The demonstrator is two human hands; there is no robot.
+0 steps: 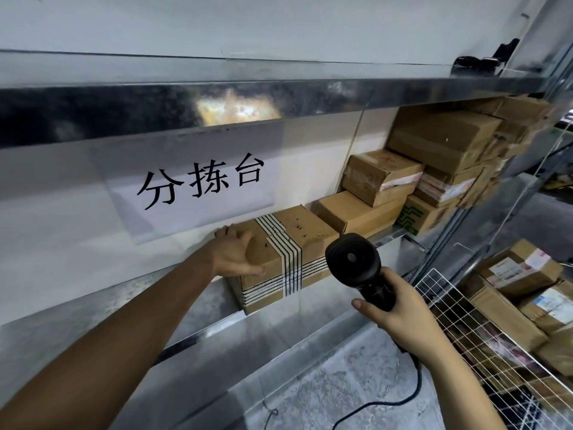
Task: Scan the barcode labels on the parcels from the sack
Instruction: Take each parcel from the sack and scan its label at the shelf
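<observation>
A brown cardboard parcel bound with striped white tape lies on the metal shelf. My left hand holds its left end, fingers over the top edge and thumb on the front face. My right hand grips the handle of a black barcode scanner, whose head sits just right of the parcel's front corner. The scanner's black cable hangs down below my wrist. No barcode label shows on the parcel's visible faces.
More cardboard parcels are stacked on the same shelf to the right. A white wire basket at lower right holds several labelled parcels. A paper sign hangs on the wall behind. An upper metal shelf overhangs.
</observation>
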